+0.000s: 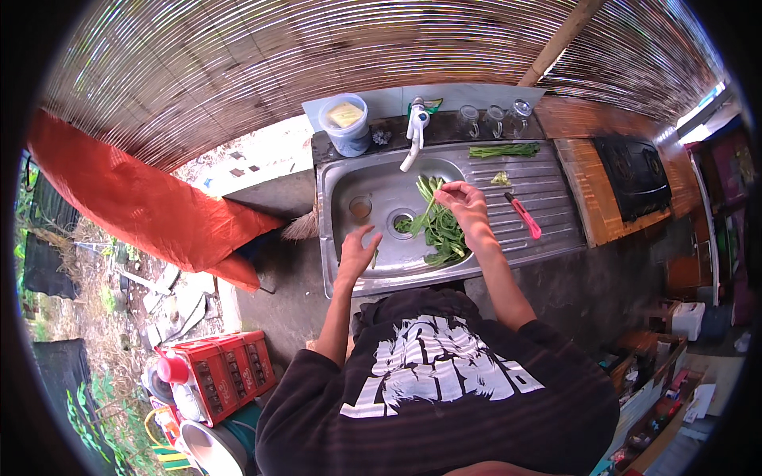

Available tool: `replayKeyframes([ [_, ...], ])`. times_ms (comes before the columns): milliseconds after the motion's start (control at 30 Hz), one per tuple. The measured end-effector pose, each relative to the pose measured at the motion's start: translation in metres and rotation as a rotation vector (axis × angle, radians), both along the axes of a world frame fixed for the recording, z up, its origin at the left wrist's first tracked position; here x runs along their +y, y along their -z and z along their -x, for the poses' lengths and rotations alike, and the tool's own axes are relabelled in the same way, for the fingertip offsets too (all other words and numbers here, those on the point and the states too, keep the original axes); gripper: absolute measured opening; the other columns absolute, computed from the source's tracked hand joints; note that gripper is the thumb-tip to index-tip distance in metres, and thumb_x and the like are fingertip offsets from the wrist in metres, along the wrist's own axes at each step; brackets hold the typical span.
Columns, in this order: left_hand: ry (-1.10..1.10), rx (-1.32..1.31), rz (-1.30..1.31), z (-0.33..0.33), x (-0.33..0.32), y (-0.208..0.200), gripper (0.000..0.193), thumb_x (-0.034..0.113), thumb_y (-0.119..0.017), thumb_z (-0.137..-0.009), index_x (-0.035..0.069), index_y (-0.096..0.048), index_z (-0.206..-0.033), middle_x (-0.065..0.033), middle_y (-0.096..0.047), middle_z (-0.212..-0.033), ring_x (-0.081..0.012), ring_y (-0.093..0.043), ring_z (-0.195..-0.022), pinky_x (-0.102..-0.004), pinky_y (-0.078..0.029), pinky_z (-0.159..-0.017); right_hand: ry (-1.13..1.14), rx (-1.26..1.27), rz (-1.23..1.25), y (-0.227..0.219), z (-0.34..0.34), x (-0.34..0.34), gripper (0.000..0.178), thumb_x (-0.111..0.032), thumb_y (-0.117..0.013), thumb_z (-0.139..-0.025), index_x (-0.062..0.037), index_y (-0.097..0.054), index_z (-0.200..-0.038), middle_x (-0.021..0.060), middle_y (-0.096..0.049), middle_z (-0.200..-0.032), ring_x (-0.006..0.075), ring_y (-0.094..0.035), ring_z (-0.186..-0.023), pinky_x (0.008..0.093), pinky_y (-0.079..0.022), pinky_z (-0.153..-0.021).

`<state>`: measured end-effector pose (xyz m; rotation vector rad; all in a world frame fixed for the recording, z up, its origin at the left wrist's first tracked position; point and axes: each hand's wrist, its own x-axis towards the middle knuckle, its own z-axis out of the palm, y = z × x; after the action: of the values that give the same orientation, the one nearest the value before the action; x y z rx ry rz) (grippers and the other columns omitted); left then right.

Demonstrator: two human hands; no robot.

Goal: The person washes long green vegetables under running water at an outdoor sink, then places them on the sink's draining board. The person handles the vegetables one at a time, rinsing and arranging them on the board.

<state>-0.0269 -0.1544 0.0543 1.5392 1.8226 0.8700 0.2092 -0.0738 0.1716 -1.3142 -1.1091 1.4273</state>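
A heap of leafy greens (447,236) lies in the right part of the steel sink basin (381,170), some of it under my right hand. My right hand (464,208) is closed in a pinch at pale green stems (429,189) over the heap. Above the basin's near left part is my left hand (359,249), its thumb and fingers apart. A small green scrap shows beside its thumb; whether they touch I cannot tell. Bits of green sit at the drain (402,223). A small glass (360,208) with brownish contents stands in the basin's left side.
On the ribbed drainboard (548,186) lie a pink-handled knife (524,216), a bundle of long greens (504,151) and a scrap of greens (501,179). The white faucet (415,131) rises behind the basin. A plastic tub (345,124) and glass mugs (494,120) line the back ledge.
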Motion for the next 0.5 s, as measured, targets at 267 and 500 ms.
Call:
replayKeyframes([
  [267, 0.209, -0.405, -0.267, -0.049, 0.024, -0.115, 0.032, 0.011, -0.074, -0.078, 0.003, -0.064, -0.107, -0.0069, -0.068, -0.090, -0.0097, -0.062, -0.081, -0.0277, -0.049, -0.073, 0.022, 0.097, -0.033, 0.001, 0.028, 0.006, 0.019, -0.010, -0.072, -0.079, -0.0010, -0.060, -0.091, 0.0063, -0.067, -0.086, 0.0119, -0.063, -0.080, 0.0246, -0.047, -0.077],
  [500, 0.055, -0.786, -0.130, -0.054, 0.029, -0.098, 0.022, 0.009, -0.064, -0.087, -0.005, -0.061, -0.104, -0.0086, -0.068, -0.088, -0.0104, -0.063, -0.076, -0.0234, -0.050, -0.069, -0.038, 0.158, -0.018, -0.003, 0.025, 0.015, 0.023, -0.009, -0.072, -0.079, -0.0026, -0.058, -0.095, 0.0053, -0.066, -0.089, 0.0123, -0.062, -0.084, 0.0244, -0.047, -0.078],
])
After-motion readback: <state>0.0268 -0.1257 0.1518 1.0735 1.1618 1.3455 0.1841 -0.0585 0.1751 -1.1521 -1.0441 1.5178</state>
